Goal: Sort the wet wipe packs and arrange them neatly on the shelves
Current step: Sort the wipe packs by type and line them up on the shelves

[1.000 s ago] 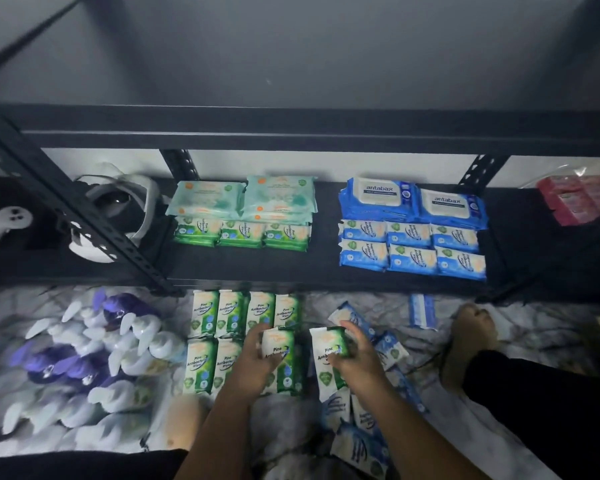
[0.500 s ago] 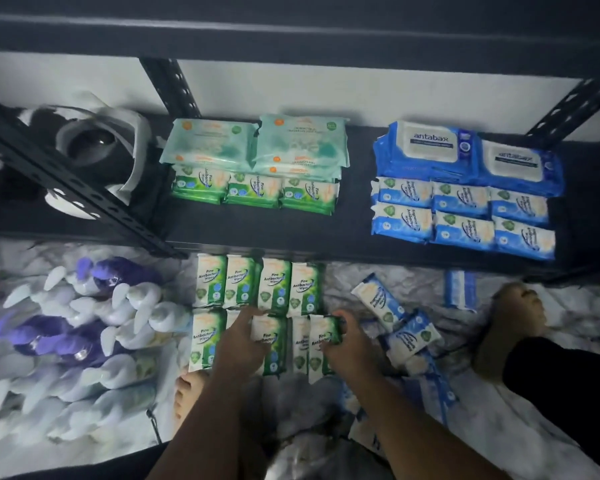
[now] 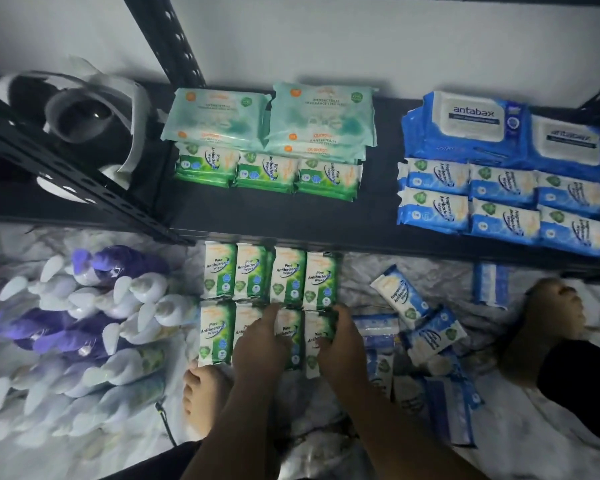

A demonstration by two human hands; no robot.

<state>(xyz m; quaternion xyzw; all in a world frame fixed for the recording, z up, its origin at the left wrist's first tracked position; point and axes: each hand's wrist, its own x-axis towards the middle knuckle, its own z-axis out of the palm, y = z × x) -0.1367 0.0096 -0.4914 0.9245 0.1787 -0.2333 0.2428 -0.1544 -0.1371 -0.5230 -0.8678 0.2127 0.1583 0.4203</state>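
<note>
Green pine wipe packs (image 3: 271, 275) lie on the floor in two rows just in front of the black shelf (image 3: 291, 220). My left hand (image 3: 260, 341) rests flat on the middle packs of the near row. My right hand (image 3: 342, 344) pinches the rightmost green pack (image 3: 317, 336) of that row, thumb on its face and fingers over its right edge. On the shelf lie teal packs (image 3: 219, 116), a line of green packs (image 3: 267, 174), large blue antabax packs (image 3: 465, 129) and small blue packs (image 3: 499, 206). Loose blue packs (image 3: 433, 336) are scattered on the floor to the right.
A heap of white and purple bottles (image 3: 84, 323) fills the floor at the left. A white headset (image 3: 87, 123) sits on the shelf's left end behind a slanted black brace (image 3: 66, 174). My bare feet (image 3: 205, 400) (image 3: 541, 327) flank the packs.
My right hand has brought its green pack down into the right end of the near row. My left hand stays on the row. The view has tilted down and closer.
</note>
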